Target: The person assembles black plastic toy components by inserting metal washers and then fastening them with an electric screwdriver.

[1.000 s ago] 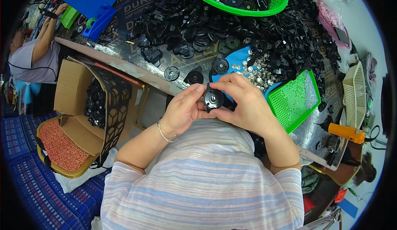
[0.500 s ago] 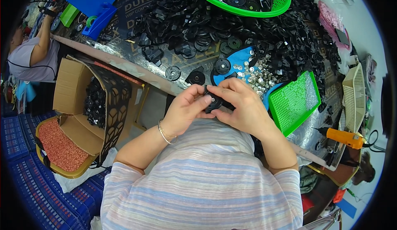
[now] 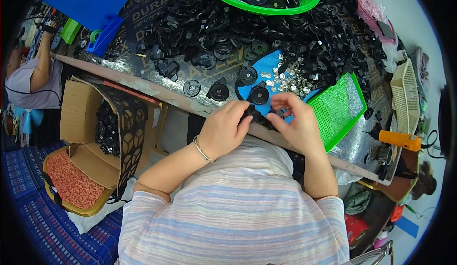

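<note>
My left hand (image 3: 224, 128) is closed around a black plastic part (image 3: 255, 116) by the table's near edge, most of which the fingers hide. Just right of it is my right hand (image 3: 299, 123), thumb and fingers apart. Something dark shows beside its fingertips, too hidden to make out. In front of both hands, a blue tray (image 3: 261, 66) carries small silvery metal pieces (image 3: 290, 80). One round black disc part (image 3: 248, 75) rests at the tray's left side, and another black disc (image 3: 259, 95) lies nearer me. Two more discs sit to the left on the table.
A large heap of black parts (image 3: 190, 27) covers the table's far side. Behind it stands a green basket (image 3: 266, 10) of discs. To the right are a green perforated tray (image 3: 337, 115) and an orange power screwdriver (image 3: 399, 140). A cardboard box (image 3: 78, 108) stands left. Another person (image 3: 35, 79) is far left.
The black disc that both hands held now lies on the blue tray. My hands have drawn apart, and the left holds a black part. The whole view has shifted slightly.
</note>
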